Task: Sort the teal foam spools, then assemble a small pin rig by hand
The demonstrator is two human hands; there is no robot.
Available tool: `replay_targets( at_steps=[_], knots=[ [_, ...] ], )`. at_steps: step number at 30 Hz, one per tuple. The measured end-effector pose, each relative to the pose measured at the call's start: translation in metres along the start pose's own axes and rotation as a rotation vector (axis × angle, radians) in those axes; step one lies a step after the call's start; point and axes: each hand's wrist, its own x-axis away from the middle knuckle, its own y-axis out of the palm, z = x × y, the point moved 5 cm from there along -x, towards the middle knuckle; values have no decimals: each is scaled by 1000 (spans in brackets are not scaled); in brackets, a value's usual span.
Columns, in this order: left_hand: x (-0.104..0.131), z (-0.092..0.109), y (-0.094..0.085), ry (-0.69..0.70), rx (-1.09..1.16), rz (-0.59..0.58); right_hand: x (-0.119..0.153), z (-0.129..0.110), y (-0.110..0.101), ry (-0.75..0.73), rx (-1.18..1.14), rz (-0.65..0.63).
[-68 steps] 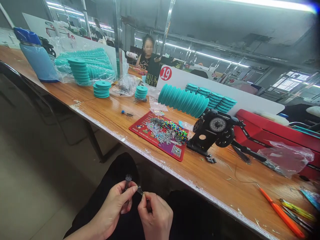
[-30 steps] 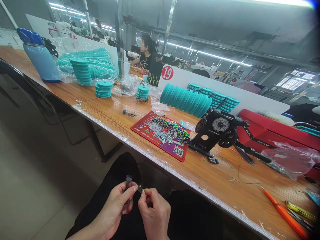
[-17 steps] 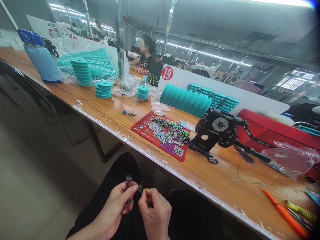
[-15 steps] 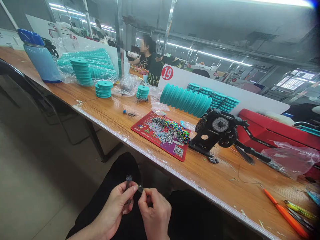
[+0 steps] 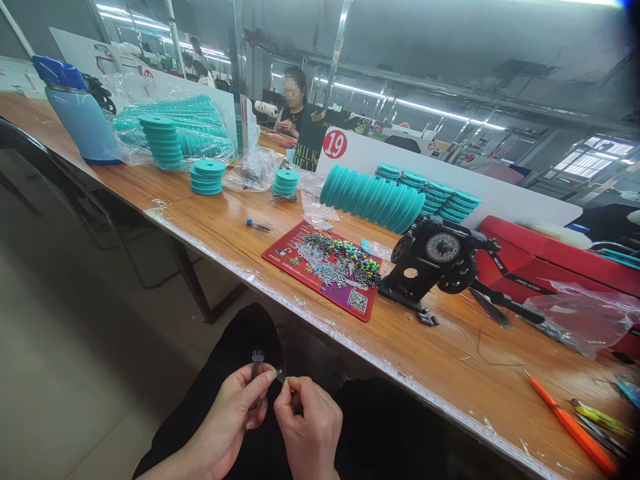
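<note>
Over my dark-trousered lap, my left hand (image 5: 240,407) is closed round a bundle of thin dark wires (image 5: 257,358), whose tufted top sticks up above the fingers. A tiny shiny bit (image 5: 279,372) shows at the tip of its thumb. Just to the right, my right hand (image 5: 311,420) is closed in a pinch, its fingertips a small gap from the left thumb. What it pinches is too small to make out. Both hands are below the table's front edge.
On the wooden table (image 5: 240,247) lies a red mat (image 5: 285,257) with small beads (image 5: 345,257). Around it are teal spools (image 5: 373,197), a black winding machine (image 5: 435,260), a red box (image 5: 530,260), a blue bottle (image 5: 77,117) and an orange tool (image 5: 570,423). A person (image 5: 295,100) sits opposite.
My right hand has shifted very slightly left, and the dark piece seen between the fingertips shows less now. The person opposite has turned and brought their hands in front.
</note>
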Motion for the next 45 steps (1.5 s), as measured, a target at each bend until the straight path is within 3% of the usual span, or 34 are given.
replay_targets(
  at_steps=[15, 17, 21, 24, 31, 39, 45],
  knots=[
    [0, -2, -4, 6, 14, -6, 5, 1, 6, 43, -16, -44],
    [0, -1, -5, 29, -16, -3, 6, 5, 12, 164, -105, -158],
    [-2, 6, -6, 186, -189, 14, 16, 15, 32, 694, -569, -469],
    [-5, 10, -7, 257, -292, 9, 18, 15, 37, 885, -784, -479],
    [-11, 11, -15, 146, -113, -4, 13, 18, 35, 911, -816, -411],
    [-8, 10, -9, 126, -111, -83, 17, 10, 39, 875, -784, -496],
    [-11, 16, -15, 143, -117, -39, 11, 10, 32, 678, -617, -611]
  ],
)
